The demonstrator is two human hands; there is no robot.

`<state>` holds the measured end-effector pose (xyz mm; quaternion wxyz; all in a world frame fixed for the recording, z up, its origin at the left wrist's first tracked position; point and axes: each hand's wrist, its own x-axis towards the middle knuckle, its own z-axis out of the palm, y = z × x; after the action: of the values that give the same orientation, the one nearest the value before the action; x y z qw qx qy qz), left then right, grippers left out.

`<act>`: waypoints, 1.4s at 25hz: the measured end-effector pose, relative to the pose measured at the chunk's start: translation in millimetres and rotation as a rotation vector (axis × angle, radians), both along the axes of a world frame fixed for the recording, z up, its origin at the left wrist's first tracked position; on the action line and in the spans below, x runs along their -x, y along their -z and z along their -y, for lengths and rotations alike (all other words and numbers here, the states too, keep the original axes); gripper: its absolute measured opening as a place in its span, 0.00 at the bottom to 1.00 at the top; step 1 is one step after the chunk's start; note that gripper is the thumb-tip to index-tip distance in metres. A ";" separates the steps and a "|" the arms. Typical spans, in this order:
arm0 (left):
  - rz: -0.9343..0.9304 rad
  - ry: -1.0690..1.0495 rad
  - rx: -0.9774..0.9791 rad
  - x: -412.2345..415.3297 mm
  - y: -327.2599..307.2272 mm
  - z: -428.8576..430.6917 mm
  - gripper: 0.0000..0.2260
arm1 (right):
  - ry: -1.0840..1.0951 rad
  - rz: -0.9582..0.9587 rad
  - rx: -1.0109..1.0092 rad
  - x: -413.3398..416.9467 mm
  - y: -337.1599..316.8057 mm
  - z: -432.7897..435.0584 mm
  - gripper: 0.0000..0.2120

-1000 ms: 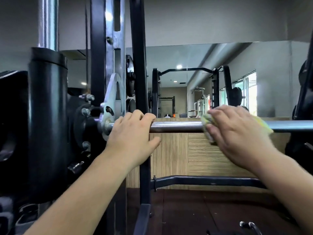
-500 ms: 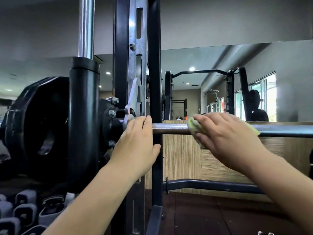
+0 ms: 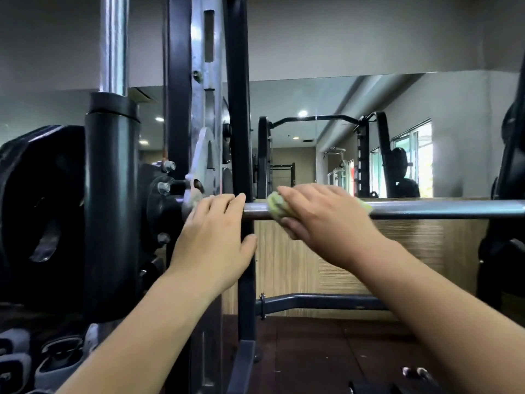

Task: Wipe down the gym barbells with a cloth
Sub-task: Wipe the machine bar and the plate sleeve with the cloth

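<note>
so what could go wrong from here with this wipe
1. The cloth under the right hand lies close to the left hand on the barbell; a stroke toward it could jam into those fingers.
2. The left hand grips right beside the metal latch plate; if the barbell turns or slips, fingers might get pinched.

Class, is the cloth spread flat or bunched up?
Bunched: the cloth bulges in folds beneath the right hand, wrapped against the barbell.

Head cam, close, faces fwd at bar (image 3: pixel 426 209) height.
</note>
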<state>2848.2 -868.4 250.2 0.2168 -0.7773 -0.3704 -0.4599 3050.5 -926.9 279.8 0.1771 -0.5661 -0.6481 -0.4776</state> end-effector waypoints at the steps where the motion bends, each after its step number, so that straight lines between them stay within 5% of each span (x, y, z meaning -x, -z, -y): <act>1: -0.008 0.005 -0.008 -6.5 -2.1 2.7 0.29 | 0.038 -0.024 -0.040 -25.0 4.7 15.2 0.26; 11: -0.101 0.146 -0.080 -117.1 -26.7 43.7 0.19 | 0.046 -0.100 -0.048 -85.4 2.8 51.4 0.23; 17: -0.137 0.164 -0.099 -141.9 -28.1 42.6 0.20 | 0.211 -0.406 -0.284 -220.8 16.1 131.0 0.20; 25: -0.190 0.255 -0.078 -182.2 -37.5 64.3 0.19 | 0.106 -0.252 -0.165 -195.0 9.9 118.2 0.18; 31: -0.206 0.284 -0.114 -187.5 -36.2 63.4 0.21 | 0.426 -0.702 -0.473 -305.7 12.4 180.1 0.22; 35: -0.208 0.269 -0.126 -197.2 -40.5 65.7 0.20 | 0.280 -0.585 -0.320 -255.3 15.8 149.2 0.28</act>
<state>3045.4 -934.0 290.7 0.2389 -0.8481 -0.2091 -0.4241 3305.8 -1076.1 264.0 0.3744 -0.7272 -0.4031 -0.4105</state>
